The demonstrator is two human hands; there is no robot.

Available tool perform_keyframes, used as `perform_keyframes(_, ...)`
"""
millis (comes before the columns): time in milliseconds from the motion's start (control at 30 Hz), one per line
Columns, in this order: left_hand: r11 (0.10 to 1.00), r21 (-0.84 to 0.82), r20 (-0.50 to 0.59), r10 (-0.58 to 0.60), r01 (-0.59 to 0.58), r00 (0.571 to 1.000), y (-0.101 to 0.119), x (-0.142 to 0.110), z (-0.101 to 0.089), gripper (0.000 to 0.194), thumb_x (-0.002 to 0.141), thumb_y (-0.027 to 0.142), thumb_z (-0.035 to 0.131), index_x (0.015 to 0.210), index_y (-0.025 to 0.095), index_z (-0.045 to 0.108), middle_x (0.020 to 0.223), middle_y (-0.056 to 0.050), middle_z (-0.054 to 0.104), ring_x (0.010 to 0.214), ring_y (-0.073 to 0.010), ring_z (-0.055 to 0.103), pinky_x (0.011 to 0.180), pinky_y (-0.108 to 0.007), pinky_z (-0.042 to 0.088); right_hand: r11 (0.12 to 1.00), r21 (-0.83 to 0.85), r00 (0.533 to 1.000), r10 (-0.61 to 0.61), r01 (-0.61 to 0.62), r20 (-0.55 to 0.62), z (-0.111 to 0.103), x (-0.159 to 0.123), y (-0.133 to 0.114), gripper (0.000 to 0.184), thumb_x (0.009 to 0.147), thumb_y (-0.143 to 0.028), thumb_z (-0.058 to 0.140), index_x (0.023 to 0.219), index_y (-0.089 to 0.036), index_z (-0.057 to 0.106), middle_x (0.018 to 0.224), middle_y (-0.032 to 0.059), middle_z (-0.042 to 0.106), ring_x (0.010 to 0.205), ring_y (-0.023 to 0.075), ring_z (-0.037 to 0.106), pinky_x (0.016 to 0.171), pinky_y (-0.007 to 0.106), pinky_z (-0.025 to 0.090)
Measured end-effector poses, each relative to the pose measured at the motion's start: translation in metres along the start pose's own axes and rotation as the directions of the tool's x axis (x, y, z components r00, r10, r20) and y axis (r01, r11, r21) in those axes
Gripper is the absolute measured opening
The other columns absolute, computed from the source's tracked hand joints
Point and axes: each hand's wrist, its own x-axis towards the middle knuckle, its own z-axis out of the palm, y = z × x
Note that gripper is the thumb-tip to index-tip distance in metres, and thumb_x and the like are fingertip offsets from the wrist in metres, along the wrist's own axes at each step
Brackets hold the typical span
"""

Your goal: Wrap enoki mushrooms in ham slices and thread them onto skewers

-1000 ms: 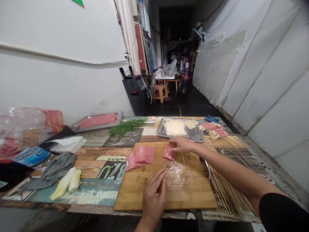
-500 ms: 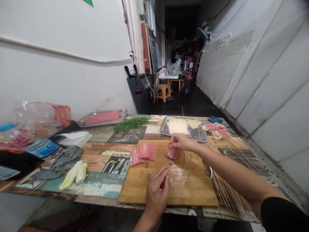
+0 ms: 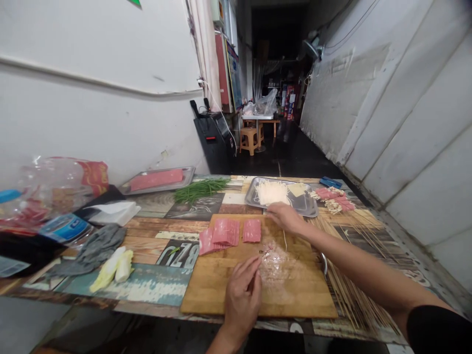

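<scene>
A wooden cutting board (image 3: 221,290) lies at the table's near edge. My left hand (image 3: 241,295) rests on its front part, fingers together, touching the corner of a clear plastic film (image 3: 275,260). My right hand (image 3: 285,216) reaches over the board's far right edge toward the metal tray (image 3: 311,209) of white enoki mushrooms (image 3: 271,191); its fingers are loosely curled and nothing shows in them. A small stack of pink meat slices (image 3: 251,230) lies on the board beside a larger pile of slices (image 3: 219,235).
Bamboo skewers (image 3: 350,290) lie right of the board, finished meat rolls (image 3: 334,199) behind them. Green chives (image 3: 201,189), a tray with a meat block (image 3: 157,179), a grey cloth (image 3: 98,243), pale cabbage leaves (image 3: 110,268) and plastic bags (image 3: 47,191) fill the left side.
My right hand let go of the small stack of meat slices, which now lies on the board, and moved back toward the enoki tray. My left hand stayed put.
</scene>
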Motion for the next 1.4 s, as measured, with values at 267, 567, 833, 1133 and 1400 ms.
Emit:
perform_keyframes(267,1.000,0.016,0.008,-0.014,0.014,1.000,-0.001,-0.001,0.000,0.030,0.087,0.012,0.049,0.111,0.020,0.066,0.107,-0.007,0.070,0.101,-0.0186,0.065,0.089,-0.033,0.054,0.970,-0.225,0.983,0.122,-0.090,0.135,0.001,0.038,0.070,0.019,0.087,-0.018,0.052,0.093,-0.015,0.070,0.098,0.0092,0.068,0.094,0.0202,0.058,0.083,0.027,0.039)
perform_keyframes(567,0.999,0.040,0.015,0.000,-0.001,1.000,-0.002,-0.003,-0.001,0.030,0.087,0.012,0.050,0.112,0.021,0.065,0.108,-0.007,0.070,0.102,-0.0184,0.065,0.088,-0.032,0.055,0.914,-0.352,0.939,-0.080,0.203,0.334,0.012,0.088,0.046,0.017,0.085,-0.021,0.057,0.093,-0.020,0.072,0.096,0.0091,0.066,0.098,0.0219,0.055,0.076,0.027,0.037)
perform_keyframes(833,0.999,0.030,-0.002,0.019,-0.019,1.000,-0.002,-0.002,-0.001,0.031,0.087,0.011,0.051,0.112,0.021,0.065,0.106,-0.007,0.071,0.100,-0.0167,0.066,0.087,-0.029,0.055,0.856,-0.358,0.861,-0.177,0.374,0.476,0.015,0.113,0.033,0.020,0.088,-0.018,0.053,0.083,-0.016,0.072,0.107,0.0113,0.064,0.102,0.0218,0.056,0.072,0.026,0.040)
perform_keyframes(1133,0.999,0.020,-0.008,0.029,-0.029,1.000,-0.003,-0.002,-0.001,0.031,0.087,0.010,0.050,0.111,0.020,0.065,0.106,-0.007,0.071,0.100,-0.0164,0.066,0.086,-0.028,0.056,0.844,-0.405,0.874,-0.141,0.351,0.465,-0.015,0.108,0.058,0.028,0.093,-0.014,0.041,0.109,-0.015,0.064,0.103,0.0118,0.065,0.093,0.0190,0.060,0.069,0.025,0.040)
perform_keyframes(1400,1.000,0.014,-0.005,0.026,-0.026,1.000,-0.004,0.000,0.000,0.030,0.087,0.011,0.050,0.112,0.020,0.065,0.105,-0.007,0.071,0.099,-0.0180,0.066,0.086,-0.031,0.056,0.799,-0.349,0.817,-0.281,0.490,0.504,-0.005,0.088,0.073,0.022,0.091,-0.018,0.046,0.093,-0.013,0.067,0.098,0.0114,0.063,0.091,0.0196,0.056,0.070,0.027,0.037)
